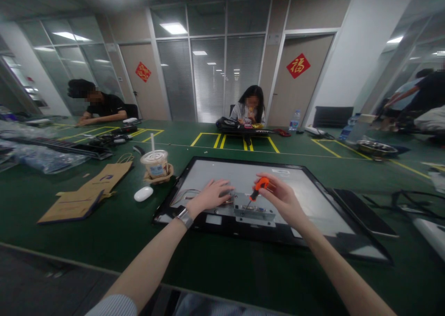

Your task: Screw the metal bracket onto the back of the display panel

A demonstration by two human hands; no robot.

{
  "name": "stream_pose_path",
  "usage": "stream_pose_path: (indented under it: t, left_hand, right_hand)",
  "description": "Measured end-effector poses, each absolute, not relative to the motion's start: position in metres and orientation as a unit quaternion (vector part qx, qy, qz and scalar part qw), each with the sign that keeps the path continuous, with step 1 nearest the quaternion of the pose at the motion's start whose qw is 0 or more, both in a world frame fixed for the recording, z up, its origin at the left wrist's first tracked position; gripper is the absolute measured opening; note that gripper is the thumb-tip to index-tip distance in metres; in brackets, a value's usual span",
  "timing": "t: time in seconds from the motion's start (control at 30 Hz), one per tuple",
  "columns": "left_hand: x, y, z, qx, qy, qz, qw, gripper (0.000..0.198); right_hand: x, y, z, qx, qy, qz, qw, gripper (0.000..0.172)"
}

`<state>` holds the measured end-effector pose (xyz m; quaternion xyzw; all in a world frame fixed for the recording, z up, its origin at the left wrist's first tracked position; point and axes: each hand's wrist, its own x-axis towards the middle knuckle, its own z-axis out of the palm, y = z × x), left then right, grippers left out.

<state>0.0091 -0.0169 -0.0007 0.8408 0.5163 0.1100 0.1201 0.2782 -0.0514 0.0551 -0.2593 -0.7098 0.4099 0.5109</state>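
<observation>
An opened monitor [313,200] lies face down on the green table, its grey metal back showing inside a black frame. A metal connector bracket [253,211] sits near its front edge. My left hand [210,195] rests flat on the metal panel beside the bracket, fingers spread, a watch on the wrist. My right hand [280,198] grips an orange-handled screwdriver [256,191], its tip pointing down onto the bracket.
A white mouse [143,193], a lidded drink cup [155,163] and a brown paper bag [86,193] lie to the left. A black panel [363,211] and cables lie to the right. Keyboards sit far left. Two people sit across the table; others stand far right.
</observation>
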Motion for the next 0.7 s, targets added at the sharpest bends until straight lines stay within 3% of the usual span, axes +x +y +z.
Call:
stream_pose_path:
  t: [0.13,0.43,0.7]
  left_hand:
    - [0.0092,-0.0170,-0.0008,0.841,0.518,0.107,0.115,0.043]
    - [0.0106,-0.0210,0.0044,0.844,0.516,0.100,0.106,0.043]
    - [0.0063,-0.0156,-0.0035,0.849,0.509,0.102,0.098,0.045]
  right_hand:
    - [0.2781,-0.0514,0.0545,-0.249,-0.720,0.401,0.508,0.040]
    - [0.2765,-0.0485,0.0482,-0.249,-0.711,0.360,0.551,0.038]
    - [0.2802,-0.0450,0.0532,-0.323,-0.634,0.265,0.651,0.036]
